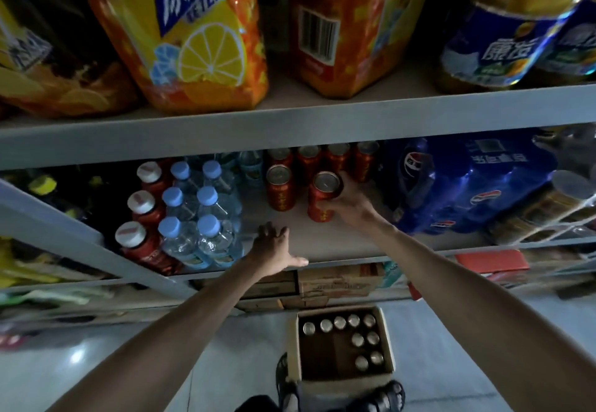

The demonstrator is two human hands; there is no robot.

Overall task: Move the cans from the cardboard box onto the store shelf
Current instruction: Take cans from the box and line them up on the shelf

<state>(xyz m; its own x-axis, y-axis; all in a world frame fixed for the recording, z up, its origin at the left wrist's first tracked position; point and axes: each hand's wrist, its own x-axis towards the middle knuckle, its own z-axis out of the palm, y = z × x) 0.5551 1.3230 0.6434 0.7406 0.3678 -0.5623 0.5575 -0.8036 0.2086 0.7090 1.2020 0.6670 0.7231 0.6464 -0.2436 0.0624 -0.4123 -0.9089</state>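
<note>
One long store shelf [338, 245]: blue shrink-wrapped pack [467, 186] at right, water bottles [206, 199] at left, red cans between. Cardboard box [293, 350] on floor below, open, nine silver-topped cans [358, 339] along far and right sides. Left hand [274, 247] flat on shelf front edge, fingers spread, holding nothing. Right hand [350, 205] wrapped round red can [322, 197], near-upright, just beside front can [280, 190]; four more behind.

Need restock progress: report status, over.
Right hand grips red drink can on grey shelf. Left hand flat on shelf. More cans in brown cardboard box. Nothing blocking.
</note>
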